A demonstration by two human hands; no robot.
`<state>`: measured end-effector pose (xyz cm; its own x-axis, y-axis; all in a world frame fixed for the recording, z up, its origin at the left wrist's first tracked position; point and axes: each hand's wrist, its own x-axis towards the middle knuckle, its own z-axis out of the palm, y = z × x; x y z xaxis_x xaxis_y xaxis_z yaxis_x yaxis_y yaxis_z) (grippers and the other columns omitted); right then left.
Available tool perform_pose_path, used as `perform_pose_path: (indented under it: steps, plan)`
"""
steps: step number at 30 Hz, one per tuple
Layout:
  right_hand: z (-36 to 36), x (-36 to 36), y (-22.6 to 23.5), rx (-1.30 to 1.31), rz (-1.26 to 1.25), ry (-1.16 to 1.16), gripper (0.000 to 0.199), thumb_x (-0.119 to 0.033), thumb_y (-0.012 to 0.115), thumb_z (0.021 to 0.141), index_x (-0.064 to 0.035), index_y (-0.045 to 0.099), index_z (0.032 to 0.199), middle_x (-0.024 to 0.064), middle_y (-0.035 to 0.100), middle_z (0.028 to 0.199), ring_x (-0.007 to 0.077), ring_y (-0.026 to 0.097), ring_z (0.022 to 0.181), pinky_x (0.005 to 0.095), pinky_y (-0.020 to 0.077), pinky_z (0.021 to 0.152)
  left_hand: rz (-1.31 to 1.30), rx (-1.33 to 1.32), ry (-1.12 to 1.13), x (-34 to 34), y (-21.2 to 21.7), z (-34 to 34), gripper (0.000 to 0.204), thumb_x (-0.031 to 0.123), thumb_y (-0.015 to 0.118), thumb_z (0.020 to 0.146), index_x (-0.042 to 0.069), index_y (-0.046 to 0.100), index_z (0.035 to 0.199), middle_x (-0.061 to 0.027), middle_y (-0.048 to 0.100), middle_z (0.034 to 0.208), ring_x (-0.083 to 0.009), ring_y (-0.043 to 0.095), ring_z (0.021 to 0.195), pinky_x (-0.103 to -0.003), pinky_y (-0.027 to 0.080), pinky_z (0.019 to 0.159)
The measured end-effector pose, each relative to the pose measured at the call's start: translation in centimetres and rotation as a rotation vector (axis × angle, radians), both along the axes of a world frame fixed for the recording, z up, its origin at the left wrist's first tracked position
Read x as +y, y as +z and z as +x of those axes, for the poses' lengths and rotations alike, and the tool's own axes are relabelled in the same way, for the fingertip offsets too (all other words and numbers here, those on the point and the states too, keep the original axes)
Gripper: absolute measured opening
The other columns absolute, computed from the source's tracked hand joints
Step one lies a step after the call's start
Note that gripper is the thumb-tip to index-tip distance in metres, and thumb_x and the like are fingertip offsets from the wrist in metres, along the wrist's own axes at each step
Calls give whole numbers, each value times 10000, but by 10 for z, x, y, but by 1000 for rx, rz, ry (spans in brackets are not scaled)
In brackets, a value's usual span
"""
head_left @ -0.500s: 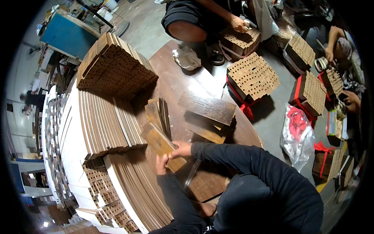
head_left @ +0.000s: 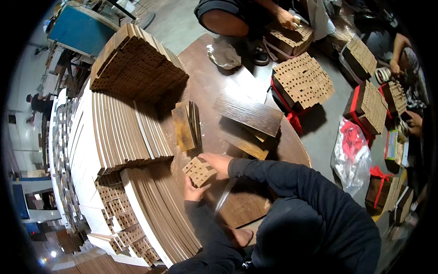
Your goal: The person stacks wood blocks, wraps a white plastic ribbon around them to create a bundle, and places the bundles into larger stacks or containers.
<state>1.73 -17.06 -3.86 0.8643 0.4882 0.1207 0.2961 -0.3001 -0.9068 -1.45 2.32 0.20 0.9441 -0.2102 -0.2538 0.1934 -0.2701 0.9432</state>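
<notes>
Presently I have a small bundle of drilled wood pieces [head_left: 199, 171] between my two hands, over the near part of the brown worktop [head_left: 200, 82], its face of dark round holes turned upward. The fingers of my left hand [head_left: 194, 192] are bent around its lower left side; those of my right hand [head_left: 218, 164] are closed against its upper right side, though I cannot make out every fingertip.

The worktop's surface is smooth and glossy, scattered with pale specks, its right edge curving round. Just beyond the bundle lie some short planks [head_left: 185, 125] side by side, and to their right a dark grained board [head_left: 248, 112] rests across others. Farther up sits a crumpled clear plastic bag [head_left: 224, 55].

On my left, long strips [head_left: 132, 132] are stacked close, with a tall drilled stack [head_left: 141, 68] rising behind them. A blue cabinet [head_left: 82, 29] stands beyond, near the far left of the room.

The grey floor [head_left: 315, 144] runs along the right side. On it are a large drilled block [head_left: 303, 82] with a red strap and a clear bag with red stuff inside [head_left: 351, 150]. Across from me, a co-worker's hand [head_left: 287, 20] touches another drilled block [head_left: 289, 39].
</notes>
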Motion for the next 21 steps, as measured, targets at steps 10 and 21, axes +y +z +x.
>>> perform_pose_path:
  steps: [10, 21]
  plan:
    - [-72, 6, 35, 1675, 1110, 147, 639, -582, 427, 842, -88, 469, 1245, 119, 512, 1229, 244, 518, 1097, 409, 445, 879, 396, 542, 56, 2, 56, 3, 654, 545, 512, 828, 61, 447, 1263, -73, 588, 814, -160, 563, 658, -300, 470, 573]
    - [-24, -8, 59, 428, 511, -107, 873, -440, 574, 798, 67, 117, 1342, 272, 418, 1249, 336, 441, 1156, 359, 346, 990, -270, 113, -62, -30, 61, 1, 942, 379, 604, 739, 36, 48, 1417, -149, 359, 1324, -258, 422, 1175, -330, 363, 961]
